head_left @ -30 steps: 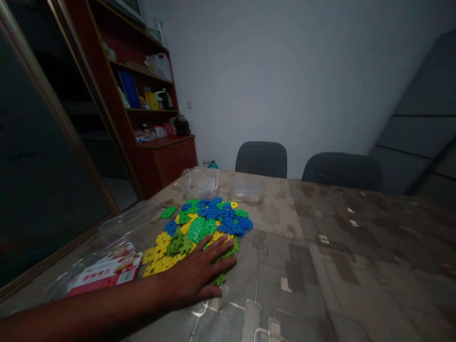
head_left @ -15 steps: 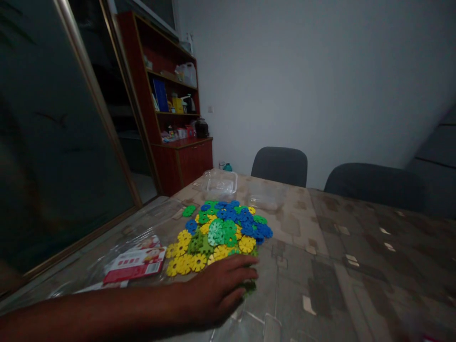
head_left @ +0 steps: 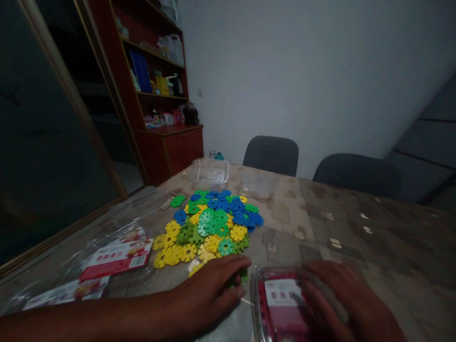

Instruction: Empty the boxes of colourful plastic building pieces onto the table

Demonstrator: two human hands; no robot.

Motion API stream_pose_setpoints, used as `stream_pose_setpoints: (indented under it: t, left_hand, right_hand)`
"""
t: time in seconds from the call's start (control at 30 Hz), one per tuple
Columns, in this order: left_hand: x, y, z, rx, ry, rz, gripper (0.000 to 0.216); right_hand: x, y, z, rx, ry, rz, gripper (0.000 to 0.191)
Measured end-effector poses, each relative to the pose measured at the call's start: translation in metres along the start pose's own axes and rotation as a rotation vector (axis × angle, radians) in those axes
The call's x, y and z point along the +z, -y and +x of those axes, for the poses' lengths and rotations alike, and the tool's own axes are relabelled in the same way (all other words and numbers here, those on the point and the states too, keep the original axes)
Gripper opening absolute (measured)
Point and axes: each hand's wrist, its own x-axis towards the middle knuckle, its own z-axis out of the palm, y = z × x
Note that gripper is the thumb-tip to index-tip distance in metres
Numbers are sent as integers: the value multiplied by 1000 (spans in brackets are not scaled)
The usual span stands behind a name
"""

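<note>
My left hand (head_left: 219,287) rests at the near edge of a heap of flower-shaped plastic discs (head_left: 210,223) in yellow, green and blue. Its thumb and fingers are apart, with a green disc (head_left: 244,274) partly visible just beyond them. My right hand (head_left: 351,299), blurred, grips the right side of a clear plastic box (head_left: 258,304) with pink-red contents and a white and pink label (head_left: 283,297). The box is close to the left fingertips, at the bottom of the view. Its lower part is cut off by the frame.
Clear packaging with printed cards (head_left: 117,256) lies left of the heap. Two clear plastic trays, one at the far end (head_left: 212,173) and one beside it (head_left: 254,185), stand behind it. Grey chairs (head_left: 270,154) and a red shelf cabinet (head_left: 171,152) are beyond the patterned table (head_left: 342,237).
My right hand has come into view from the right with the clear box. The left hand has stayed near the heap. The view has shifted slightly, with the scene moving left and up.
</note>
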Motion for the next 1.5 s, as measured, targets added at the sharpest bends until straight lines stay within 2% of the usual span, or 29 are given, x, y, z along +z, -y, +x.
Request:
stream_pose_setpoints:
  t: [0.03, 0.07, 0.1, 0.2, 0.27, 0.4, 0.5, 0.63, 0.9, 1.23, 1.33, 1.5]
  left_hand:
    - [-1, 1, 3, -11, -2, 16, 44]
    - [0, 1, 7, -17, -6, 31, 44]
    - [1, 2, 12, -19, -7, 43, 44]
    - [6, -1, 29, -14, 1, 44, 39]
    - [8, -5, 40, -12, 26, 35, 31]
    - [6, -14, 53, -57, 88, 11, 17]
    - [3, -14, 54, -73, 91, -38, 16]
    - [-1, -9, 47, -46, 71, -43, 10]
    - [-10, -16, 43, -58, 84, 17, 14]
    - [9, -30, 73, -5, 113, 48, 19]
    - [9, -32, 75, -30, 132, 10, 20]
    - [9, -31, 73, -43, 136, 11, 22]
  right_hand:
    - [-7, -14, 6, 76, -87, -27, 35]
    - [-12, -26, 11, 142, -101, -24, 39]
    - [-15, -36, 16, 191, -74, 7, 41]
    - [-12, -46, 25, 247, 151, 152, 39]
    - [-9, -42, 26, 248, 260, 219, 37]
    - [-13, -32, 22, 261, 323, 285, 33]
    - [-17, -28, 19, 267, 338, 337, 30]
    - [-15, -19, 15, 256, 289, 349, 28]
    - [-11, -7, 15, 283, 151, 265, 19]
    - [-10, 10, 21, 306, 247, 224, 7]
    - [-14, 12, 25, 312, 333, 186, 4]
    - [-17, 15, 22, 265, 357, 79, 5]
